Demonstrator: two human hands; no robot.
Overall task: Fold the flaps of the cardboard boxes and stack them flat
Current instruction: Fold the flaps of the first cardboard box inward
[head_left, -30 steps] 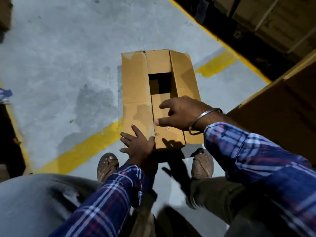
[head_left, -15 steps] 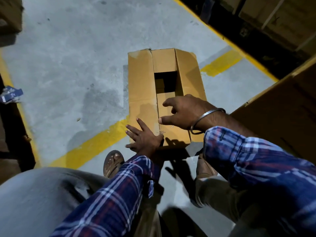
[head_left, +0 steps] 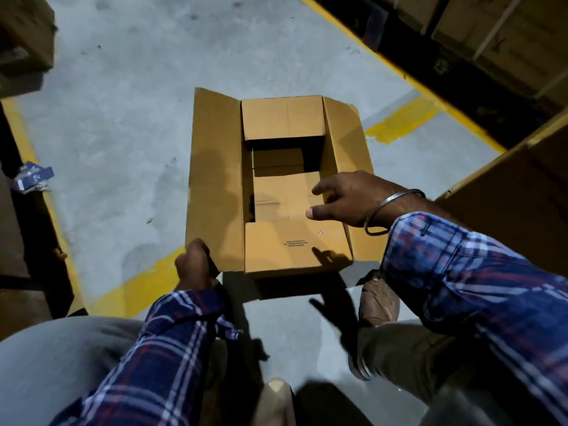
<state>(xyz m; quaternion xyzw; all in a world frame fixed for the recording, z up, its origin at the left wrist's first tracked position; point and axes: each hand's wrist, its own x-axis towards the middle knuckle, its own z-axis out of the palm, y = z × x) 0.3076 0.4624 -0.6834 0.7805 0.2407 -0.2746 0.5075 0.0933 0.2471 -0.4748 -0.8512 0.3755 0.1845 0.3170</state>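
A brown cardboard box (head_left: 215,179) stands on the concrete floor in front of me, its top partly open. The near and far short flaps lie folded inward, with a dark gap between them. My left hand (head_left: 196,264) grips the near corner of the long left flap, which is swung outward. My right hand (head_left: 347,199) hovers over the box's right side with fingers spread and loose, holding nothing; it wears a metal bangle. The long right flap (head_left: 344,133) leans outward under that hand.
Yellow floor lines (head_left: 402,119) cross the grey concrete. A large cardboard box (head_left: 507,204) stands at the right, more cartons (head_left: 491,32) at the top right and top left. A blue wrapper (head_left: 30,179) lies at the left. My shoes (head_left: 379,299) are just below the box.
The long left flap, lying flat before, has swung open outward with my left hand now gripping its corner. My right hand lifted off the near flap and moved right.
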